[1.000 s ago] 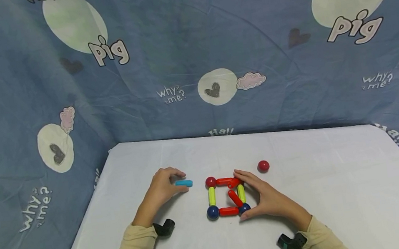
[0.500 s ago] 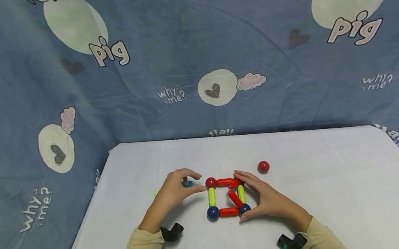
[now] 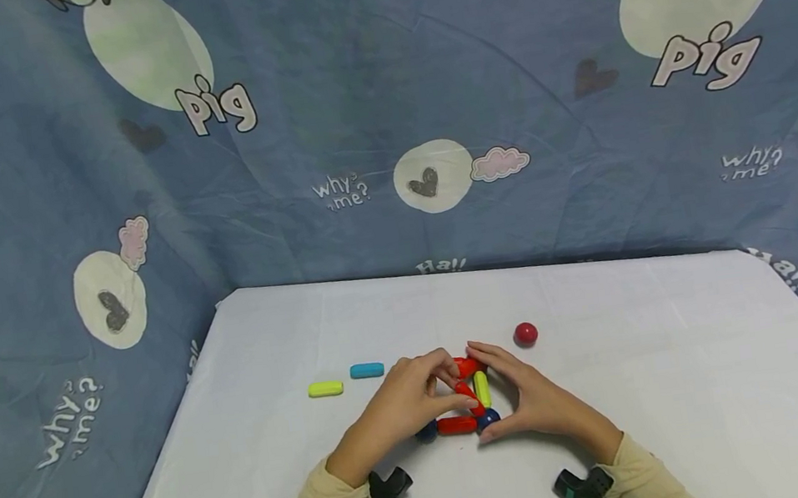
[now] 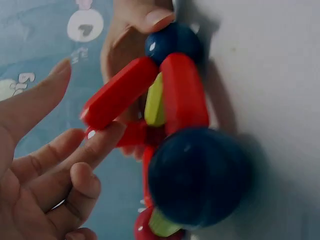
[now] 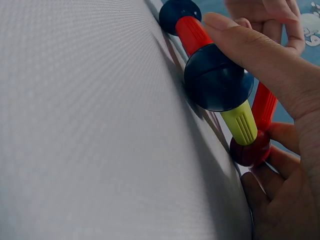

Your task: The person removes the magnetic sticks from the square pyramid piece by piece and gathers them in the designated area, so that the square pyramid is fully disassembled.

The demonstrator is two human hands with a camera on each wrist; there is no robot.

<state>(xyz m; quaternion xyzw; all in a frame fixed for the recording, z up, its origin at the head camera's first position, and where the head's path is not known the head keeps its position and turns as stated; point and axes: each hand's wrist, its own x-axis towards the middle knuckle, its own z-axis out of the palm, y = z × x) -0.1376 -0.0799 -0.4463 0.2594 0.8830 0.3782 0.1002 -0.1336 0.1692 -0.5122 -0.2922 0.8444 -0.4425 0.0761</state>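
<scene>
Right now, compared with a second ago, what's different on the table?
The left hand moved right, away from the blue stick, to the toy frame; the yellow stick came into view. The right hand still holds the toy frame's right side; the loose red ball stayed put.

Head feed is moderately bright and even; I read the light as coming from above. White cloth-covered worktop [image 3: 684,346] is the brightest area, blue printed fabric backdrop [image 3: 321,116] dimmer, lettering legible. Soft shadows below left hand [image 3: 405,399] and right hand [image 3: 536,399].

Left wrist feed is dimmer on my end: near dark-blue plastic ball [image 4: 200,177] is soft-edged and blurry, shadow beside it on the cloth; far dark-blue plastic ball [image 4: 175,44] carries a small glare spot.

Right wrist feed: cloth renders grey, weave visible, darkening into shadow alongside the red, dark-blue and yellow-green plastic rod-and-ball frame [image 5: 217,77].
</scene>
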